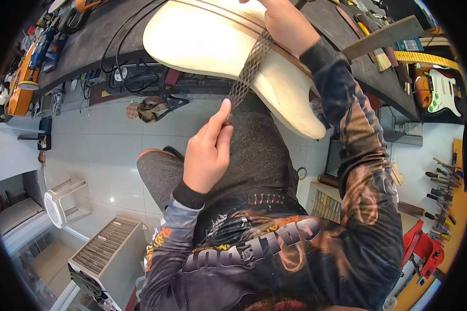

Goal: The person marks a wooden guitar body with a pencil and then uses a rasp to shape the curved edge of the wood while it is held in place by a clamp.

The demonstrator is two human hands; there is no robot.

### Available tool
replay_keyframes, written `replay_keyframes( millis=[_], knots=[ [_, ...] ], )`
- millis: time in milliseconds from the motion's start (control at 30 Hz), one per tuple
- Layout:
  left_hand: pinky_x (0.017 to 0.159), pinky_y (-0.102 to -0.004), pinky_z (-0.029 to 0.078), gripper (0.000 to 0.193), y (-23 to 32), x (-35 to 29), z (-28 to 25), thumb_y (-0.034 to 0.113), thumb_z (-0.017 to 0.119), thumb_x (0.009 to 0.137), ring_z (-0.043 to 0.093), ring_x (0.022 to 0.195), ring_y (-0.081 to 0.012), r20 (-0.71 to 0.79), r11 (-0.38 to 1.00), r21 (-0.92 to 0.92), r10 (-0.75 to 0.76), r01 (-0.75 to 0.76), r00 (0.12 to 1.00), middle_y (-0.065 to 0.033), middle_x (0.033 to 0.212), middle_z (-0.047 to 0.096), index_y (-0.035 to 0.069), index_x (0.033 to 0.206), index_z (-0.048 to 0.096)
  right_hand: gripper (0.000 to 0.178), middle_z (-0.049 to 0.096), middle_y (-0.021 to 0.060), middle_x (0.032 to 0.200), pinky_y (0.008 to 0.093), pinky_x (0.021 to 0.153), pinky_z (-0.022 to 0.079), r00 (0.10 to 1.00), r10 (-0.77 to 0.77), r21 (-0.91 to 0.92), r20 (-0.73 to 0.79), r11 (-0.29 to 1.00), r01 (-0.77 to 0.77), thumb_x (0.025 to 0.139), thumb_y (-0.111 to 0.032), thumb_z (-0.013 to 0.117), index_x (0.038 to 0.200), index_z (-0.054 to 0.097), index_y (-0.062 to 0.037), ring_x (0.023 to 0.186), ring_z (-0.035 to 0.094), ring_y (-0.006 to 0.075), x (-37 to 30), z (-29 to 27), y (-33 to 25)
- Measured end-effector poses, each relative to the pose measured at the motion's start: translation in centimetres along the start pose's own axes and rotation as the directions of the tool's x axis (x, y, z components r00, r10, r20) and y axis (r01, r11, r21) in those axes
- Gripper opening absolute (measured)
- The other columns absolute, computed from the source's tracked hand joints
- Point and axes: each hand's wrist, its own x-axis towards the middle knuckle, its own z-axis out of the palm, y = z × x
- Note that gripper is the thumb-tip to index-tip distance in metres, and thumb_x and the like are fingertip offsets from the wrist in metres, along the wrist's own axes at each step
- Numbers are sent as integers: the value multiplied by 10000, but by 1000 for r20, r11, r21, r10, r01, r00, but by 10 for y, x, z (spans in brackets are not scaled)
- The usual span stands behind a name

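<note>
A pale, unfinished wooden guitar body [202,39] with darker stripes along its middle overhangs the near edge of the workbench. Across its near side slants a dark lattice-bladed saw rasp [250,71]. My left hand [208,153] pinches the rasp's near end between thumb and fingers, just off the body's edge. At the rasp's far end, my right hand [291,28] is closed round it above the wood. The top edge of the picture cuts off part of that hand's fingers.
Black cables [120,39] loop over the dark workbench [83,52] on the left. A brush [383,59] and a flat board [386,37] lie at right, near a sunburst guitar with a white pickguard [441,93]. A white stool [62,205] stands lower left; a red clamp [423,249] is lower right.
</note>
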Motion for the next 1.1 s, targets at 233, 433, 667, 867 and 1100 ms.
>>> replay_keyframes(
  millis=[233,433,667,867,1100],
  knots=[
    [924,-422,625,571,-5,-78,-1,-18,700,1017,790,1049,-403,139,1000,0,-5,5,990,-253,1222,780,43,1578,615,331,721,193,1328,432,1160,512,999,14,-14,36,1000,-13,967,95,525,1235,685,-16,1381,643,375,-83,3,-32],
    [985,-425,611,541,9,8,0,-13,669,1044,769,1157,-431,44,988,-23,-153,154,987,-273,1335,750,36,1578,604,357,645,283,1329,464,1121,501,999,-22,-18,-42,1000,21,935,98,504,1255,643,21,1273,617,469,2,12,15],
    [928,-414,617,582,0,-82,-7,-60,707,995,785,1081,-416,176,1000,12,-12,10,984,-282,1275,760,31,1564,623,455,714,189,1308,472,1145,512,999,49,-64,-9,997,-49,902,177,534,1272,698,-29,1330,638,396,-83,4,-43],
    [925,-405,618,519,9,-7,-6,-13,674,1048,785,1103,-412,73,976,-51,-207,211,976,-278,1300,756,27,1562,612,467,704,219,1328,465,1121,520,997,77,-34,-17,996,-78,966,139,487,1369,650,-31,1249,674,402,-14,28,15],
    [948,-427,619,540,3,-69,-4,-21,696,1019,784,1091,-418,116,999,-9,38,-38,992,-276,1254,767,29,1552,630,488,701,212,1367,468,1158,503,997,64,-42,-46,997,-65,924,156,484,1349,652,-14,1332,646,400,-84,1,-37]
  ],
)
